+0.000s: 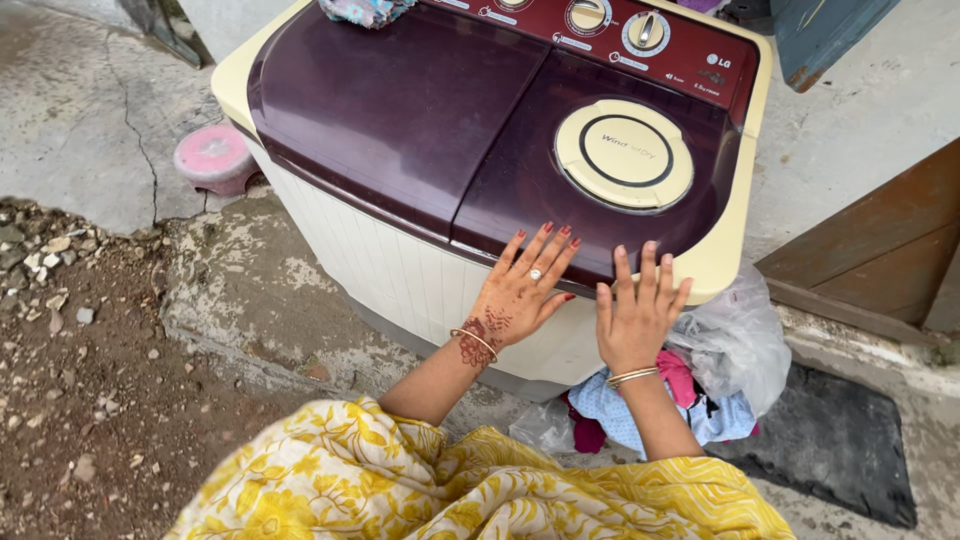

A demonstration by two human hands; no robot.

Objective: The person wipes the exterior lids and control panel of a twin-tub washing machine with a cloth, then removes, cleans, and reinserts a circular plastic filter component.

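Note:
A twin-tub washing machine [400, 270] with a cream body stands in front of me. It has two dark maroon lids: a large one [390, 100] on the left and a smaller one [560, 170] with a round cream window on the right. My left hand [525, 290] lies flat on the near edge of the smaller lid, fingers spread, a ring on one finger. My right hand [640, 310] rests beside it on the same lid's near edge, fingers apart. Neither hand holds anything.
A control panel [600, 30] with round knobs runs along the machine's far side, a crumpled cloth [365, 10] beside it. A clear plastic bag of clothes [720, 370] sits at the machine's right foot. A pink round stool [215, 158] stands left. A dark mat [830, 440] lies right.

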